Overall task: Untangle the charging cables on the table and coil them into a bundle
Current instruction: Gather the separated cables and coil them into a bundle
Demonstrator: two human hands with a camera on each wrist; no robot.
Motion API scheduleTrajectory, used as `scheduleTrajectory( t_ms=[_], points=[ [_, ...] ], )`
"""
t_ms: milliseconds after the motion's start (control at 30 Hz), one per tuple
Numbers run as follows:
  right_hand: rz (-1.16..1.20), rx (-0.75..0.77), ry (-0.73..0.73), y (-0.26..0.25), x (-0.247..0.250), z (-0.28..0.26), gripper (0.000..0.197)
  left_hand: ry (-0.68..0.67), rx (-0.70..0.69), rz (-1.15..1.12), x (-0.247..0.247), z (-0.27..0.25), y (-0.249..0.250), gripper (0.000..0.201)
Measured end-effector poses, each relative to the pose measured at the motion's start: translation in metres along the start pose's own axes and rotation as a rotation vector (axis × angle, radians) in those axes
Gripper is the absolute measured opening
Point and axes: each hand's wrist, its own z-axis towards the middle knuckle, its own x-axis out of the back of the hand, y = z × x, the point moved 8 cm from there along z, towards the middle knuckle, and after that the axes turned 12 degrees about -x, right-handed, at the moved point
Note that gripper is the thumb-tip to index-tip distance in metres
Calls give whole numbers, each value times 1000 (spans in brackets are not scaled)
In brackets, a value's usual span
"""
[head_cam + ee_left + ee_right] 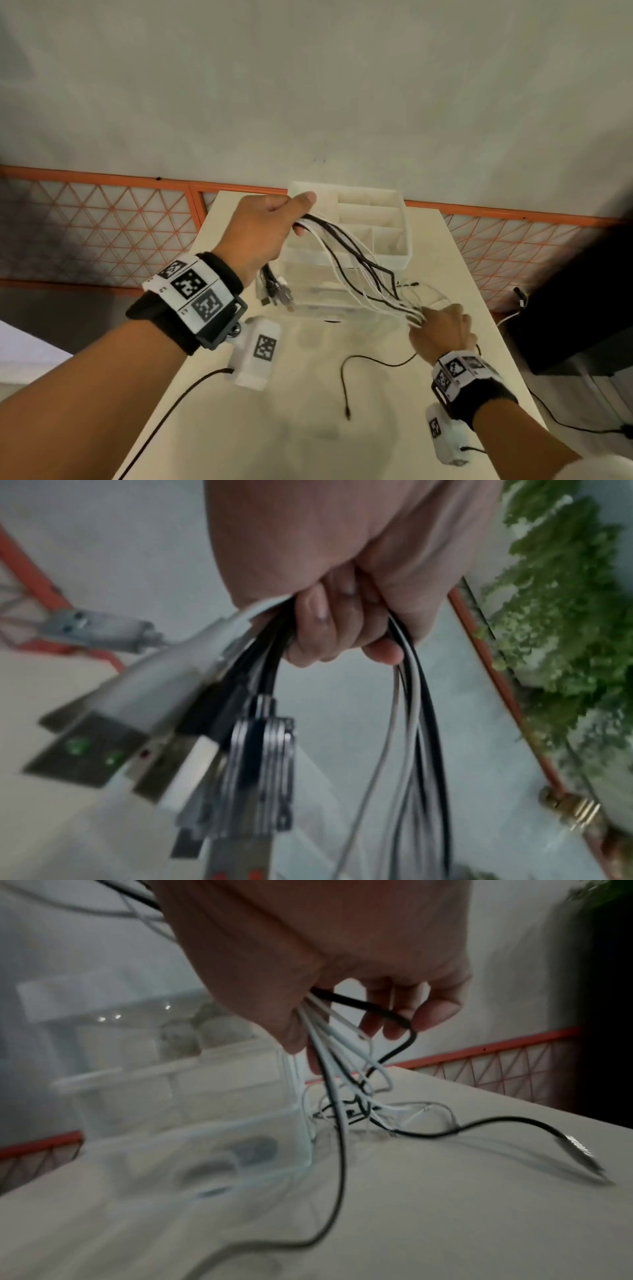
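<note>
I record a pale table (394,421) filling the lower centre of the head view, its far edge against an orange lattice railing (102,226). At centre frame stands a white compartmented organiser (394,260), stacked on a clear plastic box (308,291).

My left hand (270,233), left of centre and raised above the table, has its fingers clenched around the bundle of black and white charging cables (352,263). The wrist view confirms the fist closed on the strands, with the USB plugs (240,764) hanging below it, blurred.

The cables slope down to the right across the front of the organiser into my right hand (442,329), lower right of centre and just above the tabletop. Its fingers are curled around the gathered strands; the right wrist view shows a black loop hooked over the fingertips (435,1015) and a small tangle lying on the table beneath.

One loose black cable (346,383) trails on the table at lower centre.
</note>
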Motion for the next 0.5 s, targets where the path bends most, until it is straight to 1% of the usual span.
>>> scheduleTrajectory(
  t_ms=[67,133,167,233,300,333,367,433,500],
  points=[
    [113,-35,-19,2,17,20,30,-43,-32,179,8,-2,-4,52],
    [307,-48,24,2,44,37,24,-53,-27,350,17,-6,-13,52],
    [419,-57,75,3,61,43,21,-50,-16,411,20,-8,-18,52],
    [601,-26,222,2,95,47,26,-36,14,481,24,-13,-29,53],
    [690,28,382,-1,120,46,33,-14,47,505,25,-16,-38,55],
    [716,56,431,-3,127,45,37,-3,62,503,25,-18,-41,56],
    [737,82,451,-6,128,46,39,3,75,499,25,-19,-43,56],
    [733,124,429,-7,116,49,41,3,96,492,23,-22,-47,57],
    [665,158,324,-8,88,49,41,7,120,434,21,-23,-54,56]
  ],
)
